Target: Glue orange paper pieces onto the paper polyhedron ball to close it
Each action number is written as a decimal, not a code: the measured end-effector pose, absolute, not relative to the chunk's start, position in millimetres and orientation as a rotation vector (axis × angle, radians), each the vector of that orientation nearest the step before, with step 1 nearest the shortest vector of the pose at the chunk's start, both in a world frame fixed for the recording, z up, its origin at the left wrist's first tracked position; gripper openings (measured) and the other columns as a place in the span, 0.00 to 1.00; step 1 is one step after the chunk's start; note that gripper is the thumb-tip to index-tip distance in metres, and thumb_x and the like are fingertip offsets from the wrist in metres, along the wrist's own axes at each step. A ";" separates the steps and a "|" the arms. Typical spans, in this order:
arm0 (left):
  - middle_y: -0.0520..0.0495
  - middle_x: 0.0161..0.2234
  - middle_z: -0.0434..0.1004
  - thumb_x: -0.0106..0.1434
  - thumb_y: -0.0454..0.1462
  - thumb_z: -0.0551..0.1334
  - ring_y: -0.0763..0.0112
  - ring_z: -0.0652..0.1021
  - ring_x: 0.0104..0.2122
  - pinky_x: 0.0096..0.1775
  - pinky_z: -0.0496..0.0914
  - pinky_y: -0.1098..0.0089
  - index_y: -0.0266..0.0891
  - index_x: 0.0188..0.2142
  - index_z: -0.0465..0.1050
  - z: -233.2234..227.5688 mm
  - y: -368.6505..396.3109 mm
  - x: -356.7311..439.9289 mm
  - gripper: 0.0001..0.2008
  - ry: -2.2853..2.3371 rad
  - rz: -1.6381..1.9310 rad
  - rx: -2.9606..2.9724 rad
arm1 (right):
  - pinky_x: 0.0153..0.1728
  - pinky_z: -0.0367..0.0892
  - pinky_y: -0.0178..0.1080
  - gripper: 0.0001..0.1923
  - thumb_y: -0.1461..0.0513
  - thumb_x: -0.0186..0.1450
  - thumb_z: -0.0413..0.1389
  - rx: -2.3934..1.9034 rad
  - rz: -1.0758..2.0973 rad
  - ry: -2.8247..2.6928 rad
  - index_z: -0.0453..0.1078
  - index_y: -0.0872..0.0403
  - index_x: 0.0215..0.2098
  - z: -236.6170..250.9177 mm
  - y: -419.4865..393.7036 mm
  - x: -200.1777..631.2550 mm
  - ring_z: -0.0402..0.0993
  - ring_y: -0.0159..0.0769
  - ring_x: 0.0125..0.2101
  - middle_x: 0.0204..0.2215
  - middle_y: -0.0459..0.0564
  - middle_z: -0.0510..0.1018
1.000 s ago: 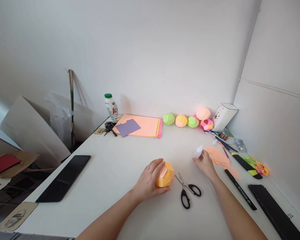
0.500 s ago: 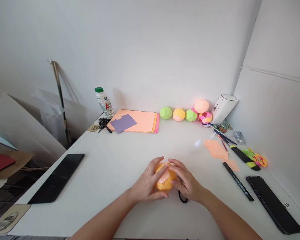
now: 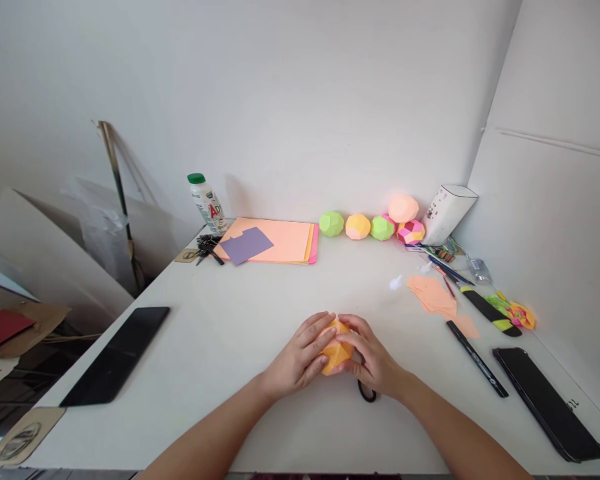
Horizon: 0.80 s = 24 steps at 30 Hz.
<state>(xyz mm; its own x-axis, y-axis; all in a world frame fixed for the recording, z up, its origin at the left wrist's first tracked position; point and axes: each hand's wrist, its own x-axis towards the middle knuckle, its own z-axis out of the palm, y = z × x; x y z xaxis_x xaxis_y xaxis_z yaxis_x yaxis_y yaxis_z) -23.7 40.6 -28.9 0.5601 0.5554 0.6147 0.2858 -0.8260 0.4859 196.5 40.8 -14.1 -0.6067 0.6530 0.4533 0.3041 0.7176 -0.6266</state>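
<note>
An orange and peach folded-paper ball (image 3: 336, 352) sits on the white table (image 3: 240, 320), cupped between both hands. My left hand (image 3: 300, 359) wraps its left side with the fingers over the top. From the right, my right hand (image 3: 375, 360) presses against it, fingertips meeting the left ones on top. Black scissors (image 3: 367, 393) lie under my right hand; only one handle loop shows.
Along the back wall stand several paper balls (image 3: 357, 227), a white cup (image 3: 445, 213), a paper stack (image 3: 275, 241), keys and a bottle (image 3: 206, 203). Peach paper pieces (image 3: 433, 297), pens, a marker (image 3: 475, 359) and a black phone (image 3: 547, 403) lie right; a black slab (image 3: 117, 353) lies left.
My right hand came from the peach paper pieces to the ball, covering the scissors. Both hands now close tighter around the ball, hiding more of it.
</note>
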 end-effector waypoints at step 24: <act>0.39 0.57 0.59 0.70 0.34 0.52 0.55 0.59 0.62 0.55 0.67 0.50 0.43 0.42 0.65 -37.1 29.1 -16.6 0.05 0.710 1.301 2.078 | 0.53 0.68 0.49 0.16 0.54 0.73 0.40 -0.650 0.488 -2.318 0.58 0.49 0.54 -12.3 39.7 195.1 0.55 0.44 0.61 0.59 0.60 0.54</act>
<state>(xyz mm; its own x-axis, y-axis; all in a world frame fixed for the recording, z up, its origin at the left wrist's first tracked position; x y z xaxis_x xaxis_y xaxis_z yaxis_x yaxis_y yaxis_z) -16.6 29.1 -37.1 0.3823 0.6980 0.6055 0.1316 -0.6897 0.7121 195.1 39.7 -12.3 -0.6502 0.5686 0.5039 0.3169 0.8058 -0.5002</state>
